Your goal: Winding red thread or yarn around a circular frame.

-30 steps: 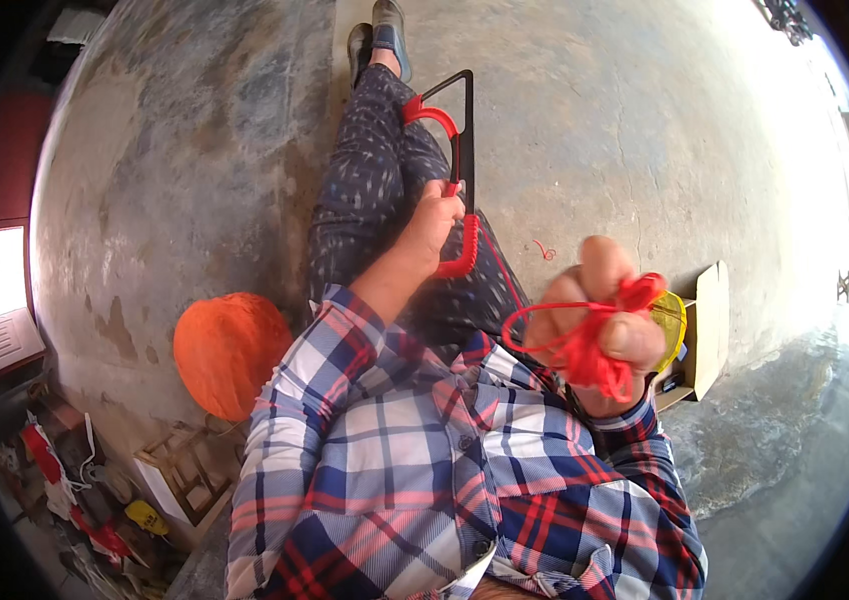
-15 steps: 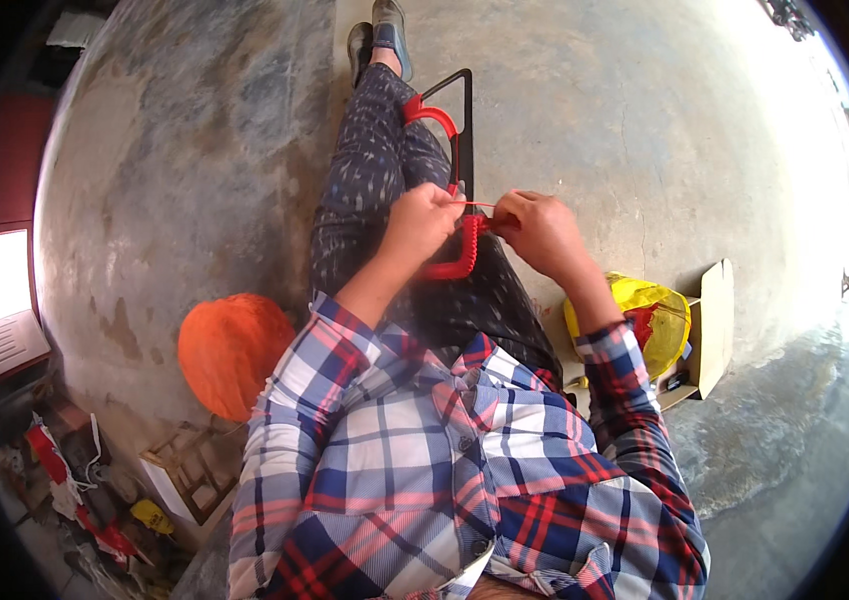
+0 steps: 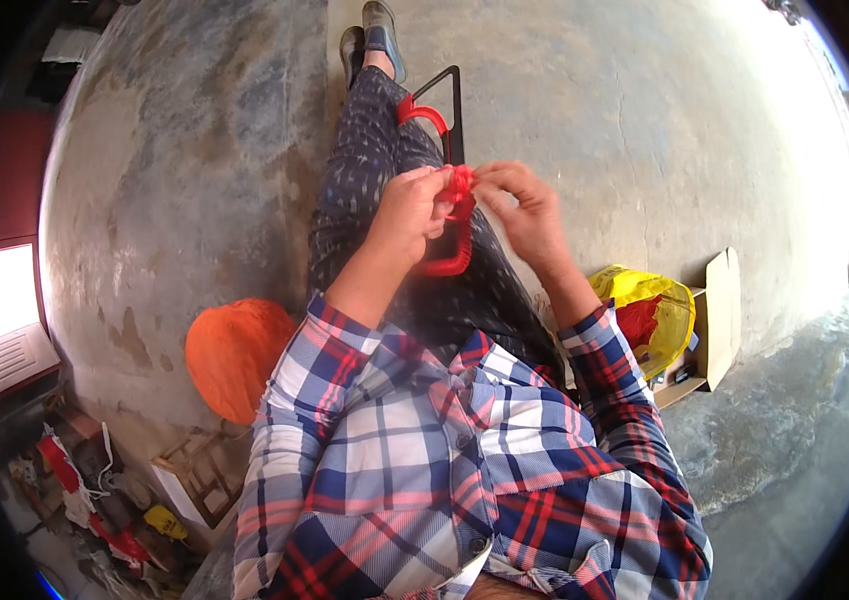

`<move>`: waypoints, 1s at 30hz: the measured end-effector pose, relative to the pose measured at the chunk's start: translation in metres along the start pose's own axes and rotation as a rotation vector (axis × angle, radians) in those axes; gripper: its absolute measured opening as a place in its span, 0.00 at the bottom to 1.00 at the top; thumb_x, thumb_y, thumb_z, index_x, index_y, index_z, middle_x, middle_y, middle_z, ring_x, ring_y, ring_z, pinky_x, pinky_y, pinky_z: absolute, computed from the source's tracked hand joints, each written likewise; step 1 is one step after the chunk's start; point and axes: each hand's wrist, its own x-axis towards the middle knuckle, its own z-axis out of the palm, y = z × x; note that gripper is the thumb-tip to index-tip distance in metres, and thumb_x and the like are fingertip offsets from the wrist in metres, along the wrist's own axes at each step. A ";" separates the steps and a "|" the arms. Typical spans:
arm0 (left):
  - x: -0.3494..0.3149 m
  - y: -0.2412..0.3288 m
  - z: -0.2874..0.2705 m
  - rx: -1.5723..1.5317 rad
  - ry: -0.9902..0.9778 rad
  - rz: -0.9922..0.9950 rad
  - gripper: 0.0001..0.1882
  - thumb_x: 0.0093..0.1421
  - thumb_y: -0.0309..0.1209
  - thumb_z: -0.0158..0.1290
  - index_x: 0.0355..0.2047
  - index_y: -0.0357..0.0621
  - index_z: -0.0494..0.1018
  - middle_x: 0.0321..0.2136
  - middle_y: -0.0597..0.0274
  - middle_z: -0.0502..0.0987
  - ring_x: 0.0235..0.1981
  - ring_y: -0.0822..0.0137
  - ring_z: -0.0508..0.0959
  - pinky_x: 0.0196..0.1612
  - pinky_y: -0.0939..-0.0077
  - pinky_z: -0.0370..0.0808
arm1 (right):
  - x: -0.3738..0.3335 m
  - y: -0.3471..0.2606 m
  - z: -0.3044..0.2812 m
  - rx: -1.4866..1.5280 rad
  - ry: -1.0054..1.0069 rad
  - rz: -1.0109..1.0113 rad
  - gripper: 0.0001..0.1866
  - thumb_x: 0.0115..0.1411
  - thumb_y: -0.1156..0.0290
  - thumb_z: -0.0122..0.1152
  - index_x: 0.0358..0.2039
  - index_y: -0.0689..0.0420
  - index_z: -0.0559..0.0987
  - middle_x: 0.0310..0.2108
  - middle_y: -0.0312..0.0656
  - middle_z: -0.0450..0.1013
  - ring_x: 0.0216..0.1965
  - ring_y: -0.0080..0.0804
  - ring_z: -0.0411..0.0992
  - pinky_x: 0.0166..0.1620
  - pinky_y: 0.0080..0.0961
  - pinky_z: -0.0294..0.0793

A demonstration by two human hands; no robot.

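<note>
Evidently, from the head view, the step in hand is fine fingerwork with red cord (image 3: 462, 182) at a black frame (image 3: 458, 110), probably winding or knotting it. The cord sits bunched between the two hands, over the frame's near half, and the frame lies along the right side of the outstretched legs (image 3: 365, 170). Red curved pieces show at its far and near ends.

The left hand (image 3: 408, 218) pinches the bunch between thumb and forefinger; whether it also grips the frame is hidden. The right hand (image 3: 525, 213) has its fingertips at the bunch's right edge, the other fingers loosely bent; I cannot tell if a strand is caught there.

As I judge it, the next move calls for a steady left pinch and a clean right-hand hold on one strand, drawn with even tension, since the loose bunch could tangle. A yellow bag (image 3: 683, 305) with red material inside stands beside the right forearm.
</note>
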 end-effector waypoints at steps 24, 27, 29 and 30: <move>0.038 -0.046 -0.012 0.136 0.193 0.176 0.14 0.54 0.24 0.52 0.42 0.38 0.67 0.32 0.65 0.72 0.29 0.77 0.70 0.36 0.85 0.70 | -0.026 -0.063 -0.084 1.032 0.069 0.245 0.14 0.70 0.59 0.37 0.36 0.53 0.68 0.15 0.30 0.59 0.16 0.22 0.55 0.33 0.26 0.60; 0.041 -0.052 -0.021 0.185 0.152 0.146 0.18 0.51 0.22 0.52 0.43 0.37 0.66 0.33 0.65 0.71 0.30 0.77 0.69 0.36 0.85 0.69 | -0.048 -0.076 -0.101 0.871 -0.039 0.342 0.13 0.70 0.59 0.37 0.35 0.53 0.68 0.13 0.29 0.57 0.15 0.20 0.51 0.27 0.25 0.55; 0.039 -0.053 -0.028 0.183 0.115 0.156 0.20 0.49 0.21 0.52 0.44 0.36 0.66 0.34 0.65 0.71 0.30 0.77 0.69 0.37 0.84 0.69 | -0.052 -0.078 -0.120 0.901 0.313 0.120 0.14 0.69 0.59 0.39 0.37 0.54 0.69 0.12 0.28 0.54 0.13 0.17 0.48 0.24 0.20 0.50; 0.034 -0.050 -0.028 0.137 0.132 0.161 0.20 0.49 0.22 0.53 0.45 0.36 0.66 0.34 0.63 0.71 0.32 0.74 0.70 0.40 0.81 0.69 | -0.051 -0.066 -0.145 0.983 0.306 0.069 0.13 0.69 0.59 0.41 0.37 0.54 0.70 0.14 0.28 0.55 0.13 0.17 0.48 0.24 0.20 0.51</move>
